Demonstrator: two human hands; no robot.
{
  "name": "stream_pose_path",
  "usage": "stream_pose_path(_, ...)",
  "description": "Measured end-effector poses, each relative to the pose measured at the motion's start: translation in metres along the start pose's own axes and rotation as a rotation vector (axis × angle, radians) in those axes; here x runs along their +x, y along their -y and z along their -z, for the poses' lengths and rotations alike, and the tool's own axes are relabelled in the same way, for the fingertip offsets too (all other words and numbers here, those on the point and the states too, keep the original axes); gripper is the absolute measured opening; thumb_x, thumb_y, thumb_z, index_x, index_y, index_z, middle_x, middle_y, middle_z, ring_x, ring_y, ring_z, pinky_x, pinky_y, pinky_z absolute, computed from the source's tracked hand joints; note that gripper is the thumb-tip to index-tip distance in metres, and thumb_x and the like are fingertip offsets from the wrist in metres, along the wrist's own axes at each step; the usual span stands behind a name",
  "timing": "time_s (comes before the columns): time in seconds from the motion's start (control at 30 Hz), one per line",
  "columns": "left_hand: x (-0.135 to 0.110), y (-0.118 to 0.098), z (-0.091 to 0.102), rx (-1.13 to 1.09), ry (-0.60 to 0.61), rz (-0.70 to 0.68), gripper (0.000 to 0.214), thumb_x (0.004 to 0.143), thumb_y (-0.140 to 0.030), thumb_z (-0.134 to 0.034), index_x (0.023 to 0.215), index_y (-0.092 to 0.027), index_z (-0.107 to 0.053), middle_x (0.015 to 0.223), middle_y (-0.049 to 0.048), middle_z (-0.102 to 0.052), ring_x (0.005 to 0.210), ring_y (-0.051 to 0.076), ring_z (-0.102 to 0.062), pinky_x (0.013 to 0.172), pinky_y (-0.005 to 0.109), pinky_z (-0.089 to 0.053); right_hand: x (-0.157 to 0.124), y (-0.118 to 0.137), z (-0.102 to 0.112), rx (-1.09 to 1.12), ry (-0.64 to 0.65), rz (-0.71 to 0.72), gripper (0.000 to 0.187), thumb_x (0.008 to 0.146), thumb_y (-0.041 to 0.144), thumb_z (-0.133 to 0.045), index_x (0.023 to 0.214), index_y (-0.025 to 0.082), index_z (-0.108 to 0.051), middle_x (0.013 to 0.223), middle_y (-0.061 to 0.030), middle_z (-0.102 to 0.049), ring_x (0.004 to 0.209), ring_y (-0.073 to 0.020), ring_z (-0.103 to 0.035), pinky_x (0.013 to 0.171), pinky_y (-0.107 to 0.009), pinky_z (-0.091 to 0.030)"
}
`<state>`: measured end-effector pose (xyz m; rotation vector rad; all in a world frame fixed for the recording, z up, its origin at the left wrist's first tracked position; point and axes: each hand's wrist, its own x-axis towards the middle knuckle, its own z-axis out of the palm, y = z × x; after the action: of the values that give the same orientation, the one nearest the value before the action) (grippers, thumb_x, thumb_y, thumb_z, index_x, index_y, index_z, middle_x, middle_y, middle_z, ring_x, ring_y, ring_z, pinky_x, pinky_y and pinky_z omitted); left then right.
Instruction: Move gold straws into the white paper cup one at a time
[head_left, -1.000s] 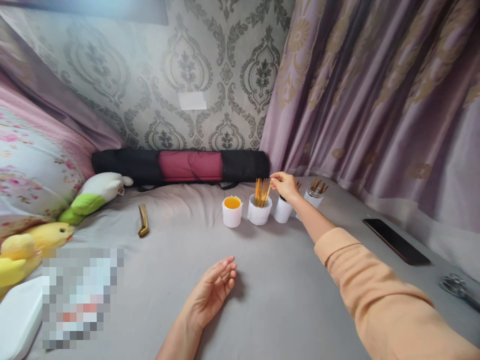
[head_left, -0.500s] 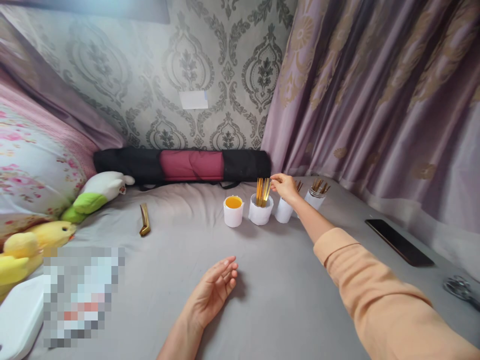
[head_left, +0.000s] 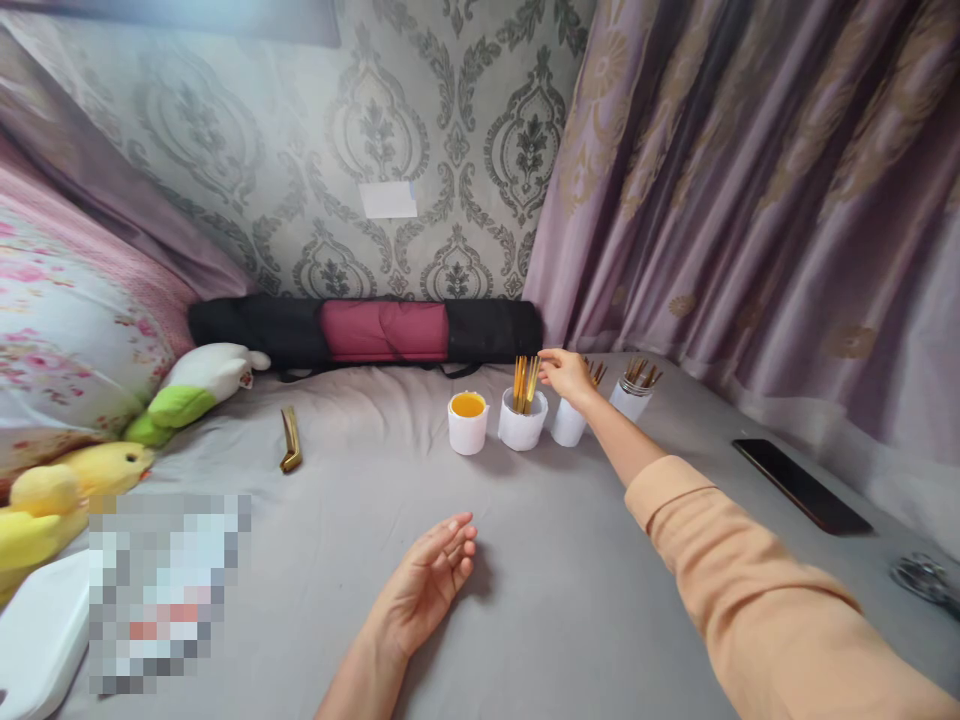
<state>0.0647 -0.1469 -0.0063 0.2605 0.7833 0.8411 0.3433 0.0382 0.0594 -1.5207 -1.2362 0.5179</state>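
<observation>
My right hand is pinched at the upper ends of thin gold sticks, its fingertips on the rightmost one. These sticks stand upright in a white-wrapped round container. Left of it is a white-wrapped cup with an orange-yellow inside. Behind my right hand and wrist, a narrower white container with brown sticks is partly hidden. Further right stands a white-wrapped jar of brown sticks. My left hand rests on the grey sheet, fingers loosely curled and apart, holding nothing.
A bent gold object lies on the sheet at left. Plush toys, a white case and a blurred-out packet line the left side. A black-and-maroon roll bag lies by the wall. A phone is at right.
My right hand has shifted very slightly left at the gold sticks. My left hand and the containers have stayed in place.
</observation>
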Motion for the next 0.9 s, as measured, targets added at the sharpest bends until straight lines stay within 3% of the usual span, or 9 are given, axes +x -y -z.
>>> stream_pose_path(0.9, 0.0033, 0.0008, 0.0055, -0.008, 0.014, -0.003, 0.030, 0.071, -0.015, -0.064, 0.099, -0.008, -0.061, 0.089, 0.0085, -0.061, 0.072, 0.012, -0.058, 0.064, 0.022, -0.049, -0.0083, 0.0085, 0.0051, 0.006, -0.002, -0.048, 0.026, 0.075, 0.007, -0.047, 0.099, 0.012, -0.057, 0.079, -0.0078, -0.066, 0.061, -0.0110, -0.063, 0.051, -0.020, -0.051)
